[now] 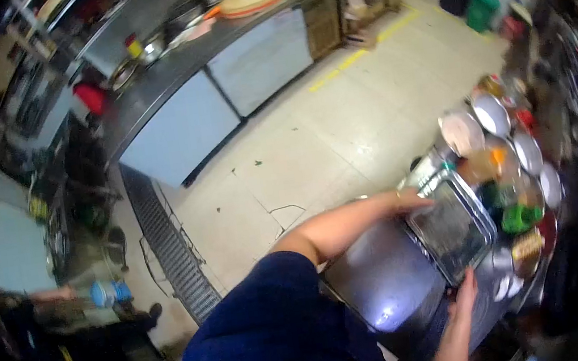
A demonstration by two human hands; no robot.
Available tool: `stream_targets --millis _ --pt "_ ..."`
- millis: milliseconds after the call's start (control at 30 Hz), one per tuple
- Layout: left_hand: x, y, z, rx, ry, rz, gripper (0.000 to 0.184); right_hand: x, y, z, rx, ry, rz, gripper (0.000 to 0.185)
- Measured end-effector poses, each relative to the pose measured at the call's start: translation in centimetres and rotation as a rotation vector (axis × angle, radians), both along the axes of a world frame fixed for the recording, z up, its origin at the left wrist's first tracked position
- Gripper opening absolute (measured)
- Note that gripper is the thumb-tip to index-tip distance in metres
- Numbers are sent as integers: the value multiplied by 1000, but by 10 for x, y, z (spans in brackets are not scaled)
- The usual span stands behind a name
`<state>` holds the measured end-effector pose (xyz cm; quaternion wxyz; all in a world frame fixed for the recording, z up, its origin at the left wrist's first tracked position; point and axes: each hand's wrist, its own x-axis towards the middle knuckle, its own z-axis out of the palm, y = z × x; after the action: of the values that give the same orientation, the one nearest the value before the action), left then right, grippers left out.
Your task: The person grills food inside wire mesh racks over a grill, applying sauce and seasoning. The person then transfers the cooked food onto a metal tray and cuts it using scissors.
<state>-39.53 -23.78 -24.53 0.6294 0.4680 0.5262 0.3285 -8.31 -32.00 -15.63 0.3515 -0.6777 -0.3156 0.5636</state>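
Note:
A rectangular metal tray (450,226) with a shiny raised rim lies between my two hands, over the steel worktop (390,280). My left hand (412,202) is at its upper edge, fingers bent against the side. At the opposite, lower edge, my right hand (466,288) grips the rim with the thumb pointing along it. The fingers under the tray are hidden. Just beyond the tray stand several bowls and tubs, among them a green item (520,218) and an orange one (497,155).
Several round containers (462,132) line the right side of the worktop. Across the tiled floor (293,158) runs a long counter (172,68) with white doors. A floor grate (174,247) lies to the left. Another person (55,343) is at the lower left, near a blue-and-white container (108,293).

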Motion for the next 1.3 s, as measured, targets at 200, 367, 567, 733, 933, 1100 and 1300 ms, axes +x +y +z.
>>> stream_targets --millis 200,367,567,733,933,1100,1300 --pt "33 -8 19 102 129 302 62 94 31 -107 581 -397 193 45" --pt "42 -41 16 35 -18 352 62 53 23 -59 49 293 -384 19" --pt "-10 -99 87 -141 -376 514 67 151 -15 -62 277 -534 29 24" --pt "-49 -122 47 -275 -236 432 45 230 -167 97 250 -615 8 20" --pt "-34 -132 66 -149 -98 526 75 254 -288 143 422 -671 -562 15" --pt "12 -120 120 890 929 448 86 238 -340 180 531 -1497 -558 14" --pt "259 -203 228 1308 362 -85 101 253 -438 243 608 -1908 -43 16"
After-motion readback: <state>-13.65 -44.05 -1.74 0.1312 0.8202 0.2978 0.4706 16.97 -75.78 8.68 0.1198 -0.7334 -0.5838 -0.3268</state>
